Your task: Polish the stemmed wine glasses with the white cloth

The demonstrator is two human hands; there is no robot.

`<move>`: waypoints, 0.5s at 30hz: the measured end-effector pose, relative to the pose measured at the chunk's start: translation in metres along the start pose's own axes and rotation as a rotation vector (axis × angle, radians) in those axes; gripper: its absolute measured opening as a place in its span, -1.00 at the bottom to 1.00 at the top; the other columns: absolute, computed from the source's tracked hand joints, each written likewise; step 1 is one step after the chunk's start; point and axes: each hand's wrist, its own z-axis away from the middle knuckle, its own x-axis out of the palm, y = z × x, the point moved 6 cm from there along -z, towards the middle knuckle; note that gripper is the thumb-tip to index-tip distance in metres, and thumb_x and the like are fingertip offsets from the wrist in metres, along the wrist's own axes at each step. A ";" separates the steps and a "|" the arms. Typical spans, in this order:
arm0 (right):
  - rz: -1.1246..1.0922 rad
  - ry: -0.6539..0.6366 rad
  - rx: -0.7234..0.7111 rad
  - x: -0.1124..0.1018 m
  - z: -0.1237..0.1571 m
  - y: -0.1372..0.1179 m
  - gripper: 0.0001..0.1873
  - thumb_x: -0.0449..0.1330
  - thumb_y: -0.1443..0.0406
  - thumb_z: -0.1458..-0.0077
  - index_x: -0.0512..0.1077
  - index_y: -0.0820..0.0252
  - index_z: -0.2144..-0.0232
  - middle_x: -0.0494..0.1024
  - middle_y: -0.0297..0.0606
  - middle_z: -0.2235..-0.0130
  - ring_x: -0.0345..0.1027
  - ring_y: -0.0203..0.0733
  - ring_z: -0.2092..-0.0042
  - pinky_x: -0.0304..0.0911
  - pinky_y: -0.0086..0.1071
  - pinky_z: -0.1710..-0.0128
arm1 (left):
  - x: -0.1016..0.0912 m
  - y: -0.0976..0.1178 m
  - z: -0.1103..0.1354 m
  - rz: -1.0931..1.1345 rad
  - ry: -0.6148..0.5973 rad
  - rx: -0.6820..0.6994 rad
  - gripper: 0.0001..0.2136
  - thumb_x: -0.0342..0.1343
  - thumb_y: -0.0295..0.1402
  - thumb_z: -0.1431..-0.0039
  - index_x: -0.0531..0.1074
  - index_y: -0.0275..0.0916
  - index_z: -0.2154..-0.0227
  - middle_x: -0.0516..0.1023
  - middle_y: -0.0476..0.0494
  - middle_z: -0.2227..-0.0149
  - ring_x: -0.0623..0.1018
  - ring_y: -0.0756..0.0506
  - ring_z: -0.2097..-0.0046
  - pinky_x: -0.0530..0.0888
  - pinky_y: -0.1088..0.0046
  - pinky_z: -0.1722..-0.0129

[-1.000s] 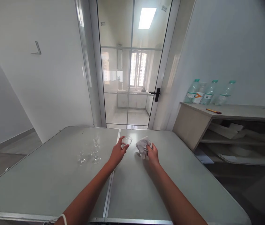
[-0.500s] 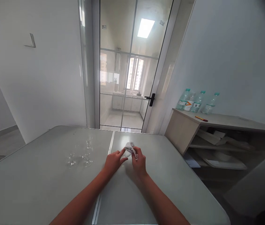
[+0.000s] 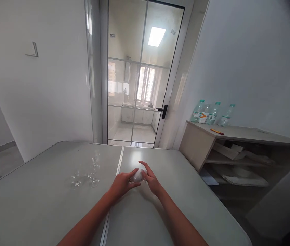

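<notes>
The cloth [image 3: 137, 176] is greyish white, the glasses [image 3: 94, 180] colourless, the counter [image 3: 57, 212] pale grey-green. From here I see bottles [image 3: 212, 118] with green caps [image 3: 218, 103], a black door handle [image 3: 163, 111], a yellow-orange stick [image 3: 216, 131].

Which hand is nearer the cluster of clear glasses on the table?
Left: the left hand is right of the glasses, with a gap between; the right hand is farther right, at the white cloth.
</notes>
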 end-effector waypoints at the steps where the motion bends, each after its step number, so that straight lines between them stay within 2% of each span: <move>1: -0.009 0.011 -0.005 -0.002 0.000 -0.001 -0.39 0.12 -0.06 -0.24 0.29 0.02 -0.24 0.44 -0.32 0.33 0.22 -0.16 0.34 0.18 -0.32 0.29 | 0.000 0.001 0.000 0.171 -0.051 -0.054 -0.42 0.26 0.02 -0.14 0.45 -0.09 -0.18 0.57 -0.02 0.41 0.43 -0.03 0.45 0.28 0.49 0.40; 5: -0.001 -0.003 -0.059 -0.006 0.003 -0.006 -0.49 0.03 -0.06 -0.30 0.38 0.08 -0.11 0.27 -0.40 0.48 0.07 -0.21 0.43 0.06 -0.35 0.38 | 0.013 0.006 0.006 0.811 -0.409 -0.261 -0.38 0.05 0.17 -0.23 0.53 -0.33 0.01 0.54 -0.10 0.44 0.21 0.09 0.63 0.15 0.51 0.60; 6: 0.016 -0.008 -0.076 -0.006 0.003 -0.007 -0.52 0.03 -0.06 -0.31 0.40 0.09 -0.07 0.25 -0.40 0.49 0.05 -0.22 0.44 0.04 -0.35 0.39 | 0.015 0.007 0.007 0.891 -0.450 -0.285 -0.37 0.04 0.18 -0.23 0.53 -0.36 0.03 0.55 -0.14 0.42 0.21 0.10 0.64 0.14 0.51 0.61; 8: 0.044 0.009 -0.097 -0.007 0.002 -0.007 -0.56 0.05 -0.04 -0.30 0.42 0.09 -0.01 0.26 -0.40 0.48 0.05 -0.22 0.42 0.04 -0.36 0.38 | 0.014 0.004 0.006 0.916 -0.427 -0.277 -0.37 0.07 0.15 -0.23 0.50 -0.36 -0.04 0.59 -0.21 0.38 0.25 0.09 0.62 0.18 0.52 0.60; 10: 0.032 0.060 -0.077 -0.009 -0.001 -0.004 -0.58 0.07 -0.02 -0.28 0.41 0.07 -0.01 0.31 -0.39 0.44 0.10 -0.22 0.39 0.07 -0.37 0.36 | 0.011 -0.002 0.003 0.730 -0.294 -0.223 -0.39 0.12 0.04 -0.25 0.41 -0.32 -0.18 0.63 -0.21 0.37 0.34 0.04 0.58 0.27 0.50 0.53; 13: -0.074 0.126 0.044 -0.008 -0.007 0.011 -0.62 0.12 0.05 -0.21 0.41 0.08 0.01 0.32 -0.40 0.42 0.13 -0.24 0.40 0.08 -0.40 0.37 | 0.004 -0.008 0.001 0.159 -0.082 -0.065 -0.46 0.16 -0.24 -0.26 0.33 -0.13 -0.29 0.68 -0.18 0.31 0.54 -0.09 0.40 0.40 0.42 0.33; 15: -0.162 0.134 0.121 -0.005 -0.011 0.021 -0.61 0.14 0.07 -0.17 0.41 0.09 0.02 0.27 -0.43 0.46 0.11 -0.25 0.42 0.06 -0.42 0.41 | 0.003 -0.005 0.003 -0.154 -0.029 0.063 -0.44 0.12 -0.41 -0.24 0.31 0.00 -0.30 0.69 -0.17 0.17 0.61 -0.15 0.22 0.43 0.37 0.22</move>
